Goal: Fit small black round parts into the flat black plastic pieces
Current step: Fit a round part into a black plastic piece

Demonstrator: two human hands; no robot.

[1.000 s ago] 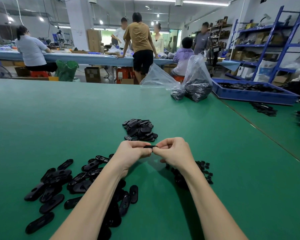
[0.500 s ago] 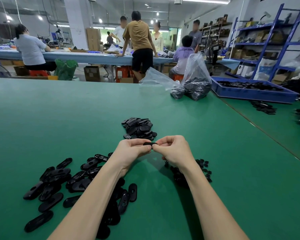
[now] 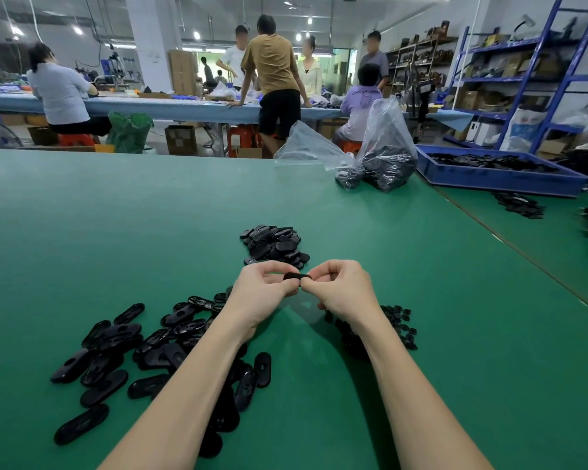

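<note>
Hands: left hand [image 3: 263,283] and right hand [image 3: 342,288] both pinch one flat black piece [image 3: 294,276], long axis running hand to hand.
Round part: hidden, cannot tell.
Supply: unfitted pieces [image 3: 116,351] near left; round parts [image 3: 399,322] right.
Beyond: finished heap [image 3: 274,244].
Surface: green desk [image 3: 116,232].
Room: workshop.

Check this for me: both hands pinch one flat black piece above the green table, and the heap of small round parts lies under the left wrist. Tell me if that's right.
Not quite. The head view shows the small round parts under the right wrist; flat pieces lie under the left. The rest holds: left hand and right hand pinch one flat black piece above the green table.
</note>
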